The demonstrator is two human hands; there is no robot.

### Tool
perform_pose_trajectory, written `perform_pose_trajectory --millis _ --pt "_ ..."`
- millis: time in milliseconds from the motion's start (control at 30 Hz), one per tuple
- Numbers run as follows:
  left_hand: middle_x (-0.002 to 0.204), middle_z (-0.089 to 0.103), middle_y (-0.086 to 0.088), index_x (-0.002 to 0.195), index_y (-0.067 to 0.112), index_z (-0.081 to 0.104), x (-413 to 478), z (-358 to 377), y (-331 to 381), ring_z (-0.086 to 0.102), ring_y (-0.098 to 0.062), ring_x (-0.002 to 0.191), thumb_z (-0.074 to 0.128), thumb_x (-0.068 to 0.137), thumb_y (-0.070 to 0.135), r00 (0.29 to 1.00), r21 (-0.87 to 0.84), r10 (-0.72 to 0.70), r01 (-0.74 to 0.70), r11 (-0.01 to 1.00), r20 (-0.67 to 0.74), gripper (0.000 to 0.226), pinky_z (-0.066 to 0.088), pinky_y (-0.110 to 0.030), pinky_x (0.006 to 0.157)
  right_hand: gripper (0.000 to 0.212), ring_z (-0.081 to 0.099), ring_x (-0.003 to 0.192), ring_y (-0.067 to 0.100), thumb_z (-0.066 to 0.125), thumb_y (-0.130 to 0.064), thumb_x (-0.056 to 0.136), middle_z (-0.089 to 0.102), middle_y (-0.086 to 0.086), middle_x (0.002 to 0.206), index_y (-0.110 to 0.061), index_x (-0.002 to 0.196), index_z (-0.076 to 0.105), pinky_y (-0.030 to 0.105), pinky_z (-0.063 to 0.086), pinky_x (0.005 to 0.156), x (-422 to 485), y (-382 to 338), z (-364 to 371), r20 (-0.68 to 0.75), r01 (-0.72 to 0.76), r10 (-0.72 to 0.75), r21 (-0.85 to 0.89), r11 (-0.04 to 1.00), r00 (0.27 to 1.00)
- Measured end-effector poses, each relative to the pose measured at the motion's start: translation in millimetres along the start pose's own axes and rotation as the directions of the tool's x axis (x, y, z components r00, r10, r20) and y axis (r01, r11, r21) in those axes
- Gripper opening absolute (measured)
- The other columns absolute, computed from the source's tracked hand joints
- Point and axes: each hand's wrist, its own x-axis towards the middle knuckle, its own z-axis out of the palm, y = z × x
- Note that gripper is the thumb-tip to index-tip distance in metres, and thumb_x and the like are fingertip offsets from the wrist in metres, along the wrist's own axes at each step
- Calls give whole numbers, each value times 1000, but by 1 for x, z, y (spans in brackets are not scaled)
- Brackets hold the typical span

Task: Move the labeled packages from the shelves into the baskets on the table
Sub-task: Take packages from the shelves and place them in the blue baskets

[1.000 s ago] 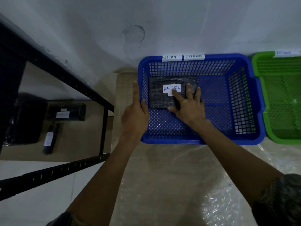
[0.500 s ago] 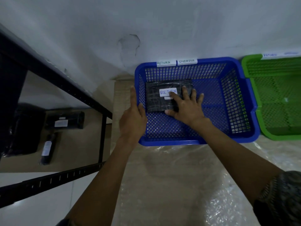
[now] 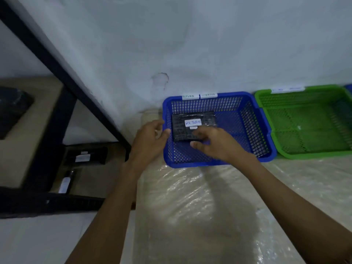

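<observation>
A black wrapped package (image 3: pixel 190 121) with a white "RETURN" label lies flat in the far left corner of the blue basket (image 3: pixel 253 130). My right hand (image 3: pixel 217 143) hovers over the package's near edge with fingers loosely curled and apart, holding nothing. My left hand (image 3: pixel 150 140) is at the basket's left rim, fingers spread, thumb near the rim. White tags reading "RETURN" and "OVERDUE" sit on the basket's far rim.
A green basket (image 3: pixel 304 155) stands right of the blue one on the plastic-covered table (image 3: pixel 190 216). The black metal shelf frame (image 3: pixel 57 119) is at left, with two labeled dark packages (image 3: pixel 85 156) on a lower shelf and another dark package (image 3: pixel 11 109) above.
My right hand has lifted off the package and drawn back toward me. My left hand has come off the basket's rim. The view has tilted up and back.
</observation>
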Motion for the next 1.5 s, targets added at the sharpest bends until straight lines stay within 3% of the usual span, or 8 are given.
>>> perform_pose_trajectory --millis 200,333,500,700,933,1067,1167,1500 --pt "92 61 17 106 28 64 -76 -49 26 59 -9 84 68 87 24 989 -62 119 -124 990 -89 20 44 -15 72 50 57 106 7 69 -41 82 63 -4 121 -20 125 55 35 49 93 -68 -56 -21 -58 93 -90 62 994 994" --pt "92 60 17 112 20 66 -144 -82 39 58 -2 81 67 87 28 976 -58 151 -162 985 -159 26 45 -15 73 49 59 104 9 70 -40 81 64 -3 119 -22 124 55 37 50 94 -127 -98 -23 -130 186 -177 64 980 976" --pt "92 64 12 113 20 66 -246 -129 55 60 0 84 65 88 31 968 -7 200 -204 979 -151 27 44 -8 70 50 59 102 9 69 -43 80 64 0 114 -25 124 53 36 49 94 -205 -154 -16 -162 265 -259 13 964 952" --pt "92 68 3 112 17 68 -347 -212 60 63 -8 85 67 88 26 952 -4 230 -235 972 -201 25 48 -12 76 47 62 96 14 71 -39 80 64 -2 106 -24 121 55 40 52 88 -275 -248 -7 -182 385 -386 -39 922 905" --pt "99 67 10 113 26 65 -436 -324 29 62 -1 95 65 89 30 921 20 274 -280 960 -277 25 51 -21 87 47 59 99 7 64 -47 83 62 -8 110 -30 124 51 35 53 85 -334 -367 25 -188 468 -493 -163 869 849" --pt "101 66 11 115 26 63 -486 -390 -6 62 -1 97 63 89 30 902 40 325 -327 944 -285 26 52 -23 87 47 55 103 4 62 -45 85 58 -10 117 -33 128 47 24 50 87 -361 -436 55 -188 462 -496 -198 865 848" --pt "101 65 11 114 27 62 -515 -438 -30 61 -1 94 62 89 31 884 90 366 -355 930 -292 25 53 -23 84 48 55 104 5 61 -48 84 58 -10 118 -34 128 46 25 49 88 -376 -485 82 -199 463 -505 -224 858 840" --pt "95 67 12 112 26 64 -535 -578 -64 63 1 90 64 89 32 838 198 447 -402 894 -314 24 54 -24 84 48 53 105 1 60 -50 84 57 -14 117 -34 128 47 25 48 91 -381 -610 105 -221 496 -577 -332 802 786"
